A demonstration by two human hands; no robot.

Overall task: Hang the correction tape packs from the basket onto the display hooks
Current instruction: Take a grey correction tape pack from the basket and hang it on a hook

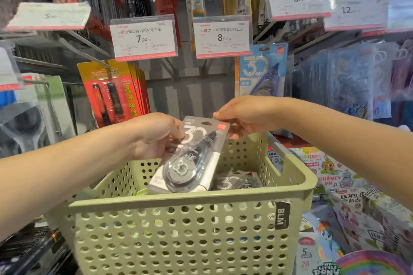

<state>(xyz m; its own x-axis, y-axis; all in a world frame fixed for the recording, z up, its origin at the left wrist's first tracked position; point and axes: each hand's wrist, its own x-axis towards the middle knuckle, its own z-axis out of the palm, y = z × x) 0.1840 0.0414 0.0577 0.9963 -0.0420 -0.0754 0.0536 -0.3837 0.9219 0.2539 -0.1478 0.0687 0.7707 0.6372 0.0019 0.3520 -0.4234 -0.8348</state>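
- Head view: left hand [156, 135] and right hand [243, 116] both closed on one grey correction tape pack [192, 156], held tilted just above the green perforated basket [185, 225].
- Left grip pinches the pack's left edge; right grip pinches its top corner.
- More packs [237, 181] lie inside the basket.
- Risk: the hang hole near the top edge sits close under the right fingers, so they could block a display hook [89, 48].
- Risk: thin-edge pinches may slip, dropping the pack back into the basket.

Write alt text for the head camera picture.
Two bare hands, left hand and right hand, hold a grey correction tape pack above a green perforated basket, facing shop hooks with price tags.
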